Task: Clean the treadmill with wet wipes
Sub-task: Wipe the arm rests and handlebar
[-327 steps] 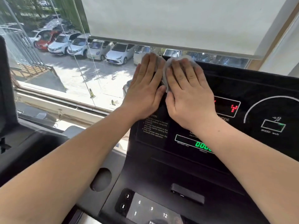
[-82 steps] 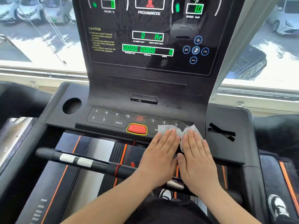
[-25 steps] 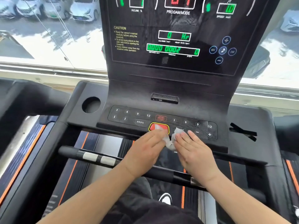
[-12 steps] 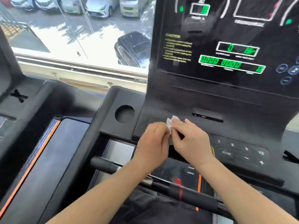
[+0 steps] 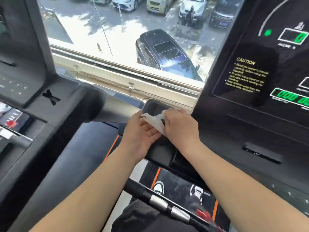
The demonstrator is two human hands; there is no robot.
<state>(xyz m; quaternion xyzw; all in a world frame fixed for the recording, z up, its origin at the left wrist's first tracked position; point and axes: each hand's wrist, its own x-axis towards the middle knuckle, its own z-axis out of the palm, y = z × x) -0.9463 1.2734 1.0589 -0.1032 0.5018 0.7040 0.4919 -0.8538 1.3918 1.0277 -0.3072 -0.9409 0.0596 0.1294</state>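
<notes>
- Viewing through the head camera, I found both hands over the side tray of the treadmill, just left of the display panel.
- The wet wipe hung between the hands as a loose strip, clear of the tray surface.
- The left hand lay wide, palm turned up, with its straight fingers under the wipe. I could not tell whether its thumb pinched the edge.
- The right hand was narrow, its curled fingers gripping the wipe's far end.
- I judged the step in hand to be refolding the wipe before wiping the tray.
- To do this well, I advised folding a clean face outward and laying it flat under straight fingers.
- I also advised working from the far corner toward the body in overlapping strokes, and running the wipe round any recess.
- Compared with half a second earlier, the hands had shifted left, off the keypad's left end and onto the tray.
- The wipe, then bunched at the fingertips, was now drawn out.
- The view had swung left, bringing the neighbouring treadmill into frame.
</notes>
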